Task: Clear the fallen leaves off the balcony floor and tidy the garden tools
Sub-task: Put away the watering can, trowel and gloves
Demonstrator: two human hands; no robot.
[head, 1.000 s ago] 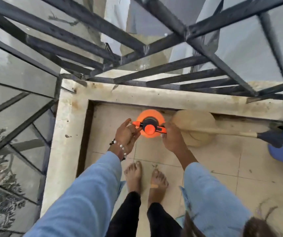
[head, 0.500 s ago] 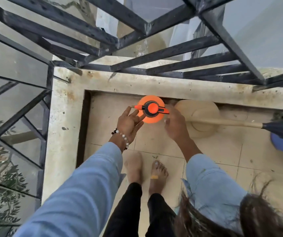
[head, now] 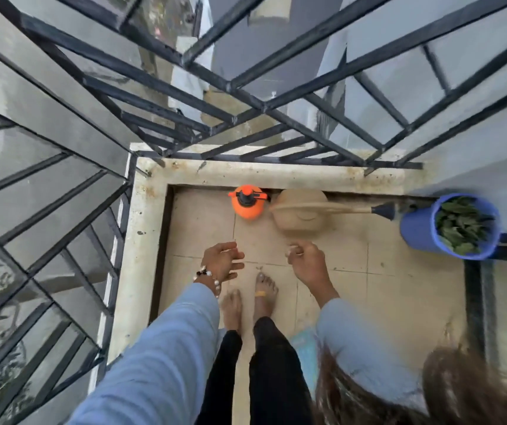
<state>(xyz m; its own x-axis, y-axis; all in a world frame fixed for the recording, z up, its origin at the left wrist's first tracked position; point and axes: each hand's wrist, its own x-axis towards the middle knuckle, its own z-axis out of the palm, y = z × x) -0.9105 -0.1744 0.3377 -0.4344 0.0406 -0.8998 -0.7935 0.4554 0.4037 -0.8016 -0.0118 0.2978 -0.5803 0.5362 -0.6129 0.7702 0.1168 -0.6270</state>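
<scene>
Orange plastic catches our eye first: a round-bodied pressure sprayer with a black pump collar and an orange cap stands upright on the pale tiled balcony floor, tucked against the stained concrete kerb at the far edge. We take this sprayer as our landmark. Its short orange side arms stick out to left and right, along the kerb.

Just to its right, close enough that we cannot tell whether they touch, sits a beige plastic watering can, squat and rounded. Its long thin spout runs straight out to the right, parallel to the kerb, ending in a dark flared rose. Further right of the sprayer, past that rose, a blue plastic bucket holds a heap of dull green leaves.

Nearer to us than the sprayer, and well clear of it, our left hand hangs with fingers loosely spread and holds nothing; a beaded bracelet circles its wrist. Our right hand hangs below the can with its fingers curled in, and we see nothing held in it. Both sleeves are soft light-blue cloth. Our bare feet stand on the smooth square tiles nearer still. Beyond the sprayer, black metal railing bars cross in slanting lines.
</scene>
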